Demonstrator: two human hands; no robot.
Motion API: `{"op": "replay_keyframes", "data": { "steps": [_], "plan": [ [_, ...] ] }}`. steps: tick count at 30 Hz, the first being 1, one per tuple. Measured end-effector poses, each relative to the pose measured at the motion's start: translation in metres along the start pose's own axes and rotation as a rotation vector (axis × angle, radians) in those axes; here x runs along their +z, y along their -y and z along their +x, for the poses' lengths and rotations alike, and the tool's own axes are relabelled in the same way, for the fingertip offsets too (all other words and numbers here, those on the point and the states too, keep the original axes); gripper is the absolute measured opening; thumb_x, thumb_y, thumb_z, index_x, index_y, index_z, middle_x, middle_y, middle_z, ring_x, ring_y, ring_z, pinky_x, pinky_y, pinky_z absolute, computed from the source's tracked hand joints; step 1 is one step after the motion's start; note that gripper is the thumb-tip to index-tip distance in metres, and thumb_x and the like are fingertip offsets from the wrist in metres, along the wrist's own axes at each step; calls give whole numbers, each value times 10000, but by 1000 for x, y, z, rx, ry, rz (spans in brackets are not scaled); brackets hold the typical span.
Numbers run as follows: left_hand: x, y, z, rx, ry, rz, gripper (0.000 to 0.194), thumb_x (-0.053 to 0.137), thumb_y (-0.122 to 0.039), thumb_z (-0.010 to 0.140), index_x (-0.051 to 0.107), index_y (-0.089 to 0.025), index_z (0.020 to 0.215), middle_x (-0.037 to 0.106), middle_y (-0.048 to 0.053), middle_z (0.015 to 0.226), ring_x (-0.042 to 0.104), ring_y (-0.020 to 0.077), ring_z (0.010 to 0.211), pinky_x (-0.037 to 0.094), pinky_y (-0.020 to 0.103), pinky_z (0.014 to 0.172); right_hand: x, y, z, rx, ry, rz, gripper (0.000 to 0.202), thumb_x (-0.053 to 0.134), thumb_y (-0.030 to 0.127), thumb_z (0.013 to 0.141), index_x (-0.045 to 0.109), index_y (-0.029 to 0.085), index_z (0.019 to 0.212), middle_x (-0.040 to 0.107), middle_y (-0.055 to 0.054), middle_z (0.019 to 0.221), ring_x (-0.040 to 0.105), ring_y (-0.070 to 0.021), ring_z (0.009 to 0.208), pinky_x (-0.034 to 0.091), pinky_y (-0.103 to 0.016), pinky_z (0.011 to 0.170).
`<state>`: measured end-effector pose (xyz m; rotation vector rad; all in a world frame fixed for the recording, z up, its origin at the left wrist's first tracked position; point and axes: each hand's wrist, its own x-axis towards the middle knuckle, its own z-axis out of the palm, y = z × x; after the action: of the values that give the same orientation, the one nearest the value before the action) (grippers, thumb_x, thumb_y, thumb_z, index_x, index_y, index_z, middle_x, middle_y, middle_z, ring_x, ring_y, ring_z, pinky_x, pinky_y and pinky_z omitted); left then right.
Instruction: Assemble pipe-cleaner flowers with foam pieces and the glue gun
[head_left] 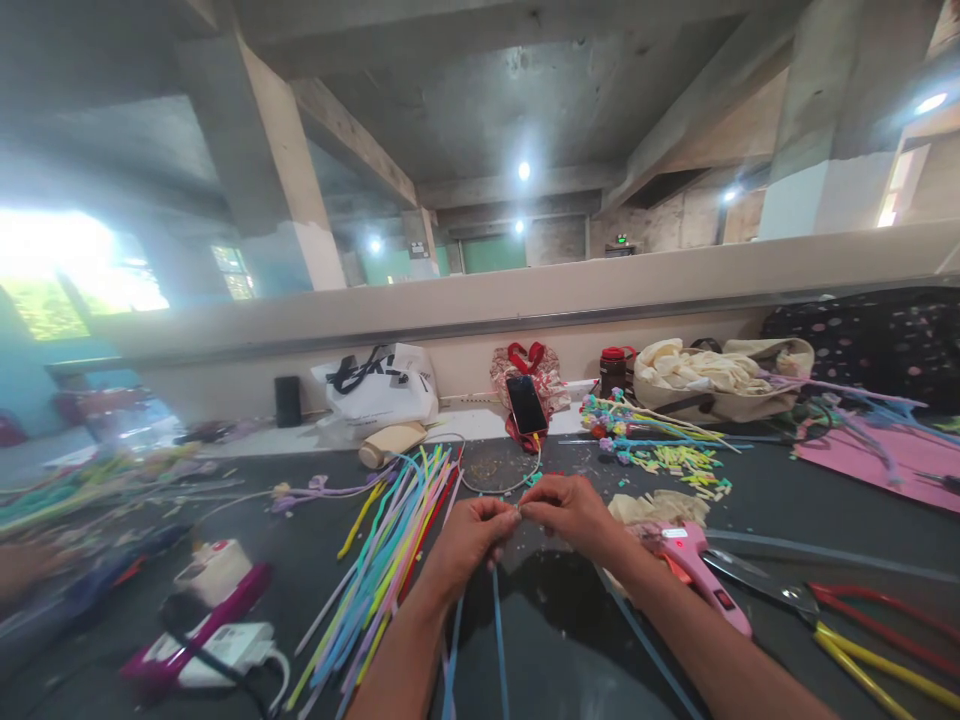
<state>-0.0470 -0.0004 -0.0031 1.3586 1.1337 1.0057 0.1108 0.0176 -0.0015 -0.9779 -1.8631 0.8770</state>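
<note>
1. Nearest: seeing 2 slim blue strips [499, 640] on the dark tabletop [570, 655], running away from the body, just below the left hand [469, 535]; not making out whether meeting its fingers.
2. Just beyond: pinching a tiny pale piece [517, 509] between the fingertips of the left hand and the right hand [574, 512], with thumb and forefinger closed on each side. Placing it to the right of the left hand and to the left of the right hand, in near-equal reach of both (too small for reading a long axis).
3. Left side: finding a magenta power strip [251, 590] with white plugs, then a fanned bundle of pastel stems [397, 570], pointing away from the body and resting nearer the left hand.
4. Right side: noting a pink glue gun [699, 568] beside the right forearm, and, farther right, cutters [799, 598] with 1 red and 1 yellow handle.
5. Farther: listing yellow-green snippets [679, 460], a pink sheet [892, 462] and a phone [527, 405] leaning on a floral bag [553, 375].
6. Farthest on the tabletop side: recording a white bag [397, 400], a red-lidded bottle [613, 372] and a cream cloth bag [720, 402], along a low wall [450, 308].
</note>
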Motion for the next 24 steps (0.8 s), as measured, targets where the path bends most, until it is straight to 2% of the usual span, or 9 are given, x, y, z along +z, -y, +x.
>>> {"op": "replay_keyframes", "data": {
  "steps": [3,10,15,19,22,24],
  "plan": [
    [1,5,4,-1,-35,-95,286,633,-407,593,546,-134,595,453,-67,428,360,38,324,259,163,334,1,7,-1,-10,-29,4,112,505,189,667,604,165,618,499,43,486,457,-68,418,336,-172,422],
    [5,4,3,17,-11,-158,293,640,-405,588,548,-127,583,476,-56,442,377,38,337,294,164,353,4,6,0,226,31,250,90,460,188,646,487,169,562,447,76,410,404,-48,319,252,-157,324],
    [7,1,1,13,-54,-58,280,661,-378,566,568,-128,651,492,-51,482,431,58,389,335,170,376,4,1,1,269,56,298,91,470,208,640,489,165,561,444,78,399,405,-49,308,244,-166,319],
    [7,0,0,44,40,-15,270,642,-381,591,567,-129,651,457,-62,462,403,54,372,321,172,360,0,-3,1,289,132,361,119,499,240,637,498,155,553,450,68,396,405,-53,308,250,-171,317],
    [8,-1,-2,43,40,-94,245,641,-366,601,573,-137,657,473,-59,477,417,51,386,319,166,366,-2,-3,0,290,160,423,135,516,265,637,493,154,565,471,59,432,425,-55,329,275,-168,325],
    [8,-1,-1,49,-19,-207,246,651,-355,595,590,-152,719,529,-44,541,456,53,428,329,161,388,0,-1,0,282,106,525,166,529,308,648,491,154,599,492,55,478,428,-45,344,269,-159,327]
  ]
}}
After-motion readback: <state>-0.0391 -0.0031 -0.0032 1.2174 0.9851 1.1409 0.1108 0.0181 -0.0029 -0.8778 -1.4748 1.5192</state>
